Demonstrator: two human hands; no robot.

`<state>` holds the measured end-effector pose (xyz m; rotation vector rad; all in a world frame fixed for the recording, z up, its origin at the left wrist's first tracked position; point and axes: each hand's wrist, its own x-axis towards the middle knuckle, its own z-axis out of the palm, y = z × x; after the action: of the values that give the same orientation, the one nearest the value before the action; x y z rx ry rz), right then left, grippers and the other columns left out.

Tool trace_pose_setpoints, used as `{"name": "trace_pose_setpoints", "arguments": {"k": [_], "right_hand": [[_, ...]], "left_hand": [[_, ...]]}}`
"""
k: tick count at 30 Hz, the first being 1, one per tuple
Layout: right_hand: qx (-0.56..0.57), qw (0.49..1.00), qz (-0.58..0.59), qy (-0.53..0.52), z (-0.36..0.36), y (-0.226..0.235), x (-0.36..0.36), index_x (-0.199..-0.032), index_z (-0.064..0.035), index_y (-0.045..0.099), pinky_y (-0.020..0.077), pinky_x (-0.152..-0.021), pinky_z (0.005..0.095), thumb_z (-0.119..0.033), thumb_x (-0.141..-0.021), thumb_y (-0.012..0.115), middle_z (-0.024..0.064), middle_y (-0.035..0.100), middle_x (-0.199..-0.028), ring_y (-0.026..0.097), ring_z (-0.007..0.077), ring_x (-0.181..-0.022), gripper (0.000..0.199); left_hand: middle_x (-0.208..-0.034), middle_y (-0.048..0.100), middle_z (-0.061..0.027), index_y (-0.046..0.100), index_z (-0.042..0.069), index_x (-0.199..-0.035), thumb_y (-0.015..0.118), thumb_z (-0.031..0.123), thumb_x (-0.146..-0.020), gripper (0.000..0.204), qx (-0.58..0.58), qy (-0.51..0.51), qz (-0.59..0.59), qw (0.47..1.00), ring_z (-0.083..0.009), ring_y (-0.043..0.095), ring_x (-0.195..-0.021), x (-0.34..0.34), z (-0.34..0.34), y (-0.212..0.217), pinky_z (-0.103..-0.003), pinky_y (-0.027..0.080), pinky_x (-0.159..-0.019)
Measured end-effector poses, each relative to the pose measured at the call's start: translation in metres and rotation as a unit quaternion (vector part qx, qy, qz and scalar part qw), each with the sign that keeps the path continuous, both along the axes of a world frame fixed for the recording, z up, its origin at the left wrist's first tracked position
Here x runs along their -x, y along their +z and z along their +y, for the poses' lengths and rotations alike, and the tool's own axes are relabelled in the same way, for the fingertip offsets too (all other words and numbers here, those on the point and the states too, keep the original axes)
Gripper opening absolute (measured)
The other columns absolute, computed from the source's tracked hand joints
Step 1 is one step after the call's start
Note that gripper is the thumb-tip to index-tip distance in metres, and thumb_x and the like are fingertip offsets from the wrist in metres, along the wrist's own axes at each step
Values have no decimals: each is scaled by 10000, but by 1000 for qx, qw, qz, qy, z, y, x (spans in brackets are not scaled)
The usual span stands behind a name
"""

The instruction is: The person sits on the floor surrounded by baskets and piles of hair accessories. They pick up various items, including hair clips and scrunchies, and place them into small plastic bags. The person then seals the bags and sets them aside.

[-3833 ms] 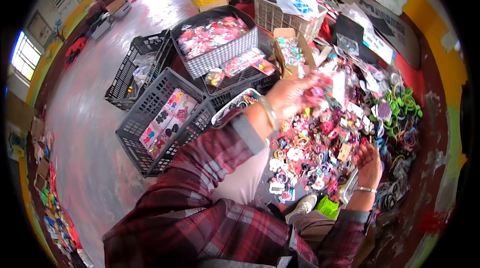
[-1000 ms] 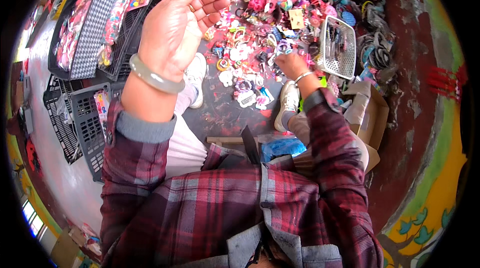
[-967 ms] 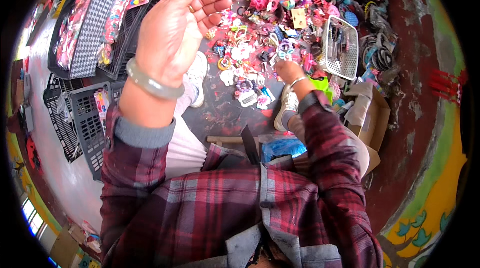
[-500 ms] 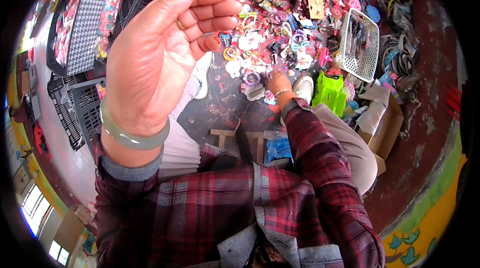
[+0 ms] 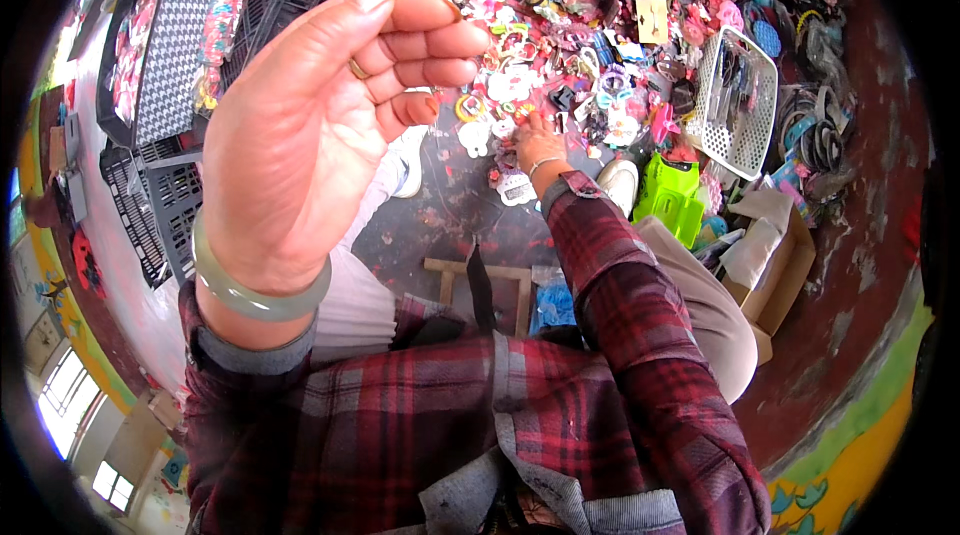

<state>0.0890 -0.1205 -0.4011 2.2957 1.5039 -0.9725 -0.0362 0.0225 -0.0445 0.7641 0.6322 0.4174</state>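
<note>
My left hand (image 5: 300, 135) is raised close to the camera, palm showing and fingers loosely curled. Nothing shows in its palm; a ring and a pale green bangle (image 5: 255, 290) are on it. Lower down, my right hand (image 5: 541, 143) reaches to the near edge of a spread of small hair accessories (image 5: 610, 85) on the dark floor. Its fingers point forward, stretched over the small pieces, and no held thing is visible. Near it lie a white flower-shaped piece (image 5: 474, 138), a yellow ring-shaped hair tie (image 5: 469, 108) and a white piece (image 5: 515, 189).
Right of the pile stand a white perforated basket (image 5: 735, 150), a bright green plastic thing (image 5: 668, 200) and an open cardboard box (image 5: 785, 270). Black crates (image 5: 135, 220) and a houndstooth-patterned box (image 5: 180, 40) are at left. A wooden frame (image 5: 440, 270) and blue plastic (image 5: 553, 305) lie near my legs.
My right hand has shifted left and slightly forward over the accessories. My left hand keeps its raised, curled pose. The whole view has shifted a little.
</note>
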Motion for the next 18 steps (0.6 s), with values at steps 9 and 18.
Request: {"name": "trace_pose_setpoints", "arguments": {"k": [9, 18], "right_hand": [[-212, 971, -14, -107, -50, -51, -45, -957, -15, 564, 417, -858, 398, -186, -802, 505, 159, 508, -1064, 491, 344, -1012, 238], [-105, 986, -46, -123, -18, -26, -43, -1035, -88, 455, 483, -742, 401, -135, -795, 520, 160, 509, -1000, 566, 322, -897, 253]], "left_hand": [[-984, 594, -145, 507, -24, -1057, 384, 214, -916, 303, -9, 18, 19, 1000, -194, 563, -894, 1, -4, 3, -289, 429, -777], [-978, 594, -160, 504, -29, -1043, 357, 212, -924, 306, -14, -6, 28, 999, -198, 568, -886, -6, -5, -2, -286, 445, -760]]}}
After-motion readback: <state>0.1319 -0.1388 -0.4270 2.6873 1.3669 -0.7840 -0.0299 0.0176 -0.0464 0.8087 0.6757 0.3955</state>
